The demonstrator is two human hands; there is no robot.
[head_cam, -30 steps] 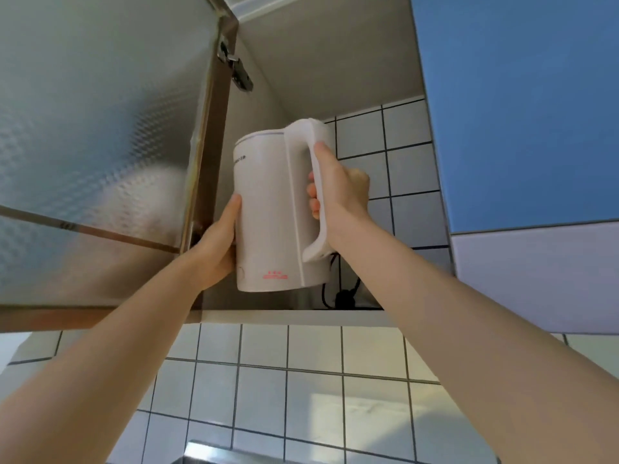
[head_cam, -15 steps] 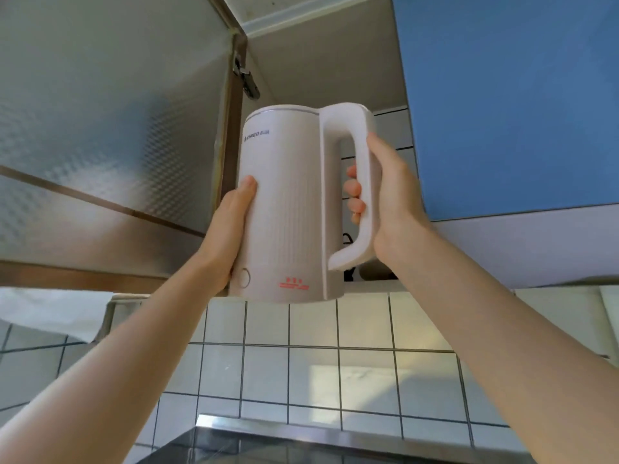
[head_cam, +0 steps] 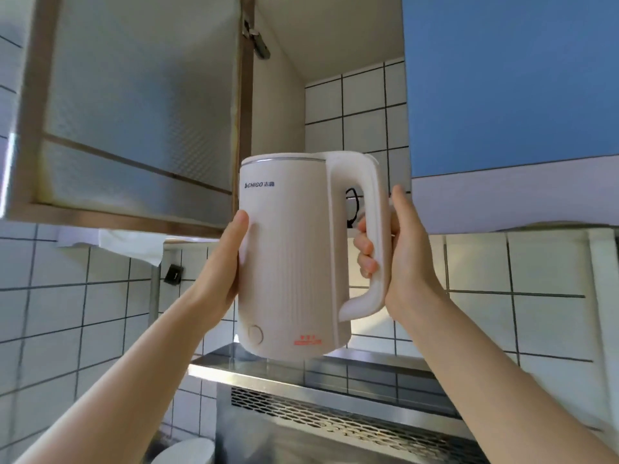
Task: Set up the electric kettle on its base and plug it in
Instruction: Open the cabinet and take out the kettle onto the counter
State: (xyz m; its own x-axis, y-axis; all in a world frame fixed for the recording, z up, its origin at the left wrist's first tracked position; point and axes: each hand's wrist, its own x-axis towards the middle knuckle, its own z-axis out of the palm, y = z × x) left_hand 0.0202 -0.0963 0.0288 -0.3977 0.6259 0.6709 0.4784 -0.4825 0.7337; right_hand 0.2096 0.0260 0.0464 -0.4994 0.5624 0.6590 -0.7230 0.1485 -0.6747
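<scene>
Left hand [head_cam: 222, 266]: palm flat against kettle [head_cam: 288, 262] side, thumb straight, other fingers hidden. Kettle upright at mid-frame, in the air below open cabinet [head_cam: 278, 105]. Right hand [head_cam: 407, 259]: fingers curled round handle [head_cam: 378, 229]. Step: carrying kettle. Base not in view. Next, probably: find base, lower kettle squarely onto it.

Right hand [head_cam: 405, 259] grips kettle [head_cam: 291, 259] handle; left hand [head_cam: 222, 262] steadies its side.

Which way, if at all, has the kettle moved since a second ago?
Yes, down and outward. The kettle sat inside the cupboard; now its base hangs below the cupboard door, above the steel hood.
</scene>
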